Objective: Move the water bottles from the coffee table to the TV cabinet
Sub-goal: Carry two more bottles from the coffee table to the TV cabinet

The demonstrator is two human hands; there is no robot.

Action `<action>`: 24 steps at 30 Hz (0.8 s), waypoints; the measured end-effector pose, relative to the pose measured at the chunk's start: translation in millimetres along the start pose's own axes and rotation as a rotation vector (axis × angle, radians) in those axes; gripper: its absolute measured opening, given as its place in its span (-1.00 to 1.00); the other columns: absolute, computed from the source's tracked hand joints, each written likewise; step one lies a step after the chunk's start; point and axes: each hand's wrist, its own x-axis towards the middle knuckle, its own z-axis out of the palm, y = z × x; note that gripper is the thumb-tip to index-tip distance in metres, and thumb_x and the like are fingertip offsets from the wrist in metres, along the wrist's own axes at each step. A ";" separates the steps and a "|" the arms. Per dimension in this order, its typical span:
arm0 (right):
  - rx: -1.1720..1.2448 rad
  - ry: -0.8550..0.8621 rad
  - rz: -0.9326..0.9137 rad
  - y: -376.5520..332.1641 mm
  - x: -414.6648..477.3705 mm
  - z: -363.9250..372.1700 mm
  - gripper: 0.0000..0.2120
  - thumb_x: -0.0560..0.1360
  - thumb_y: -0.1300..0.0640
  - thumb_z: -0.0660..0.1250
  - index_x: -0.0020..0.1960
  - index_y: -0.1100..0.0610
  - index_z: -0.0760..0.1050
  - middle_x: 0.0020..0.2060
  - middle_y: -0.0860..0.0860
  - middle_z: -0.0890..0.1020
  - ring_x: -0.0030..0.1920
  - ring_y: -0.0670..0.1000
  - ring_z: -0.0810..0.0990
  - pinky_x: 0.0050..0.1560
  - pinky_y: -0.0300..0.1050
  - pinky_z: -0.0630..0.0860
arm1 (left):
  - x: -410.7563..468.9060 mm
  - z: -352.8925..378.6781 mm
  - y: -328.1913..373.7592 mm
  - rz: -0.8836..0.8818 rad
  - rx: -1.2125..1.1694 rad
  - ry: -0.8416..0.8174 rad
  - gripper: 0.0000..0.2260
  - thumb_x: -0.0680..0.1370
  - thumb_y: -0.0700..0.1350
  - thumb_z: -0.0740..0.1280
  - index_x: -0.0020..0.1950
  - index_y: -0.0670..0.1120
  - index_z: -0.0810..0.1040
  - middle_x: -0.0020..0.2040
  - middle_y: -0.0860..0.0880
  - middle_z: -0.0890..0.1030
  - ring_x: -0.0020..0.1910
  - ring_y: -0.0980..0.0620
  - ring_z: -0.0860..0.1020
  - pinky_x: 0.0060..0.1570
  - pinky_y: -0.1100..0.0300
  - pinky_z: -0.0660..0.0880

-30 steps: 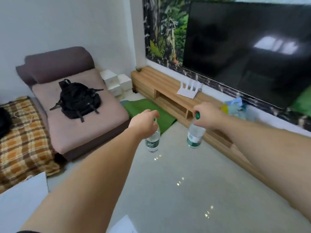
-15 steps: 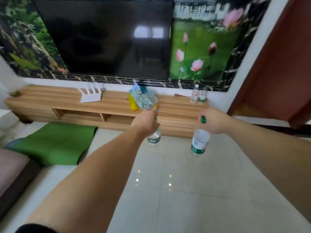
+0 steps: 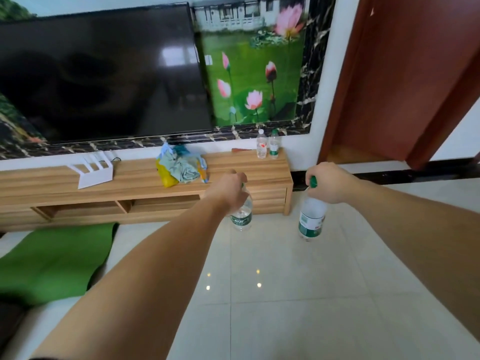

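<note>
My left hand (image 3: 228, 189) grips the neck of a clear water bottle with a green label (image 3: 242, 216), hanging above the floor. My right hand (image 3: 330, 181) holds a second, green-capped water bottle (image 3: 311, 219) by its top, also in the air. Both hang in front of the right end of the long wooden TV cabinet (image 3: 249, 170). Two more bottles (image 3: 267, 146) stand upright at the cabinet's back right corner, against the wall. The coffee table is out of view.
On the cabinet lie a white router (image 3: 94, 171) and a pile of cloths and bags (image 3: 181, 168). A large dark TV (image 3: 104, 79) hangs above. A green mat (image 3: 52, 258) covers the floor at left, and a reddish door (image 3: 405, 74) stands to the right.
My view has swung right from the sofa to face the cabinet and come closer to its right end. Both hands still carry their bottles, now nearer the cabinet.
</note>
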 end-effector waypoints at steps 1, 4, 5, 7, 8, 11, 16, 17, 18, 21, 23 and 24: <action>0.006 -0.001 -0.001 2.9 6.6 -1.0 -0.89 0.44 0.17 0.35 -0.05 0.16 0.54 -0.14 0.05 0.48 -0.09 0.11 0.52 -0.06 0.00 0.53 | 6.2 -0.7 1.0 -0.003 0.005 -0.002 -0.65 0.56 -0.12 0.31 0.35 -0.09 0.46 0.30 -0.12 0.47 0.20 -0.16 0.53 0.18 0.02 0.50; 0.022 0.016 -0.014 6.6 30.7 -3.7 -0.88 0.44 0.15 0.37 -0.06 0.17 0.55 -0.14 0.06 0.51 -0.08 0.12 0.53 -0.09 -0.01 0.52 | 27.6 -2.3 -1.1 -0.012 0.029 0.001 -0.64 0.56 -0.10 0.32 0.35 -0.07 0.46 0.30 -0.11 0.47 0.16 -0.16 0.54 0.16 -0.02 0.52; 0.020 0.015 -0.018 6.1 40.3 -4.3 -0.88 0.43 0.15 0.38 -0.06 0.17 0.56 -0.14 0.06 0.51 -0.08 0.13 0.54 -0.09 -0.02 0.52 | 35.4 -2.7 -3.5 -0.020 0.025 0.001 -0.64 0.55 -0.10 0.33 0.35 -0.07 0.46 0.30 -0.10 0.47 0.16 -0.16 0.55 0.16 -0.02 0.53; 0.017 0.004 -0.018 6.0 62.0 -5.1 -0.87 0.43 0.15 0.38 -0.05 0.18 0.56 -0.15 0.07 0.51 -0.06 0.14 0.56 -0.10 -0.02 0.52 | 56.2 -2.0 -10.1 -0.034 0.021 -0.002 -0.64 0.55 -0.11 0.33 0.35 -0.07 0.46 0.30 -0.10 0.47 0.17 -0.16 0.54 0.16 -0.01 0.52; 0.016 -0.003 -0.016 5.7 74.4 -5.9 -0.87 0.44 0.15 0.38 -0.04 0.17 0.56 -0.14 0.06 0.51 -0.05 0.14 0.56 -0.11 -0.02 0.52 | 68.2 -1.4 -14.3 -0.039 0.018 -0.005 -0.64 0.55 -0.11 0.33 0.35 -0.07 0.46 0.30 -0.10 0.47 0.16 -0.16 0.55 0.16 0.00 0.52; 0.001 -0.016 -0.010 6.9 117.1 -11.3 -0.91 0.45 0.14 0.37 -0.07 0.11 0.52 -0.15 0.05 0.50 -0.08 0.09 0.53 -0.24 -0.12 0.46 | 111.7 -1.7 -27.2 -0.046 0.011 -0.006 -0.65 0.56 -0.10 0.33 0.34 -0.06 0.46 0.29 -0.11 0.47 0.16 -0.16 0.55 0.17 -0.04 0.53; -0.041 -0.044 0.001 5.7 204.3 -28.4 -0.93 0.46 0.13 0.36 -0.14 0.05 0.46 -0.17 0.03 0.49 -0.14 0.04 0.49 -0.29 -0.16 0.38 | 197.5 -9.2 -53.0 -0.043 -0.026 -0.019 -0.67 0.56 -0.10 0.32 0.33 -0.05 0.47 0.28 -0.12 0.50 0.15 -0.15 0.55 0.15 -0.02 0.54; -0.048 -0.049 0.000 4.6 221.9 -32.7 -0.92 0.46 0.13 0.36 -0.14 0.04 0.46 -0.17 0.03 0.49 -0.13 0.05 0.49 -0.29 -0.17 0.37 | 213.8 -10.9 -58.4 -0.038 -0.032 -0.025 -0.67 0.55 -0.10 0.32 0.31 -0.05 0.48 0.27 -0.12 0.51 0.14 -0.15 0.56 0.14 -0.02 0.55; -0.050 -0.049 0.001 3.0 237.9 -36.9 -0.93 0.46 0.15 0.35 -0.14 0.05 0.45 -0.17 0.03 0.49 -0.13 0.06 0.49 -0.30 -0.17 0.36 | 229.2 -11.8 -63.4 -0.031 -0.037 -0.034 -0.68 0.55 -0.09 0.33 0.30 -0.05 0.48 0.27 -0.12 0.52 0.14 -0.14 0.56 0.14 -0.01 0.55; -0.061 -0.036 -0.004 -1.9 282.8 -50.7 -0.97 0.47 0.20 0.31 -0.11 0.09 0.48 -0.15 0.06 0.51 -0.11 0.09 0.51 -0.21 -0.11 0.43 | 272.6 -17.6 -75.9 -0.022 -0.064 -0.030 -0.70 0.54 -0.12 0.33 0.28 -0.07 0.51 0.27 -0.10 0.51 0.14 -0.13 0.56 0.14 0.06 0.53; -0.061 -0.022 0.000 -3.9 307.8 -57.2 -0.96 0.47 0.21 0.31 -0.09 0.11 0.49 -0.18 0.05 0.48 -0.13 0.10 0.51 -0.17 -0.04 0.46 | 297.1 -20.5 -82.4 -0.028 -0.090 -0.024 -0.70 0.53 -0.13 0.33 0.27 -0.06 0.52 0.24 -0.10 0.50 0.12 -0.13 0.56 0.13 0.07 0.50; -0.060 -0.013 -0.003 -4.0 320.4 -59.0 -0.95 0.47 0.21 0.31 -0.08 0.12 0.49 -0.20 0.03 0.46 -0.14 0.09 0.50 -0.15 -0.03 0.46 | 308.9 -21.1 -85.3 -0.029 -0.090 -0.026 -0.70 0.53 -0.13 0.33 0.26 -0.06 0.52 0.23 -0.10 0.49 0.12 -0.14 0.55 0.14 0.06 0.48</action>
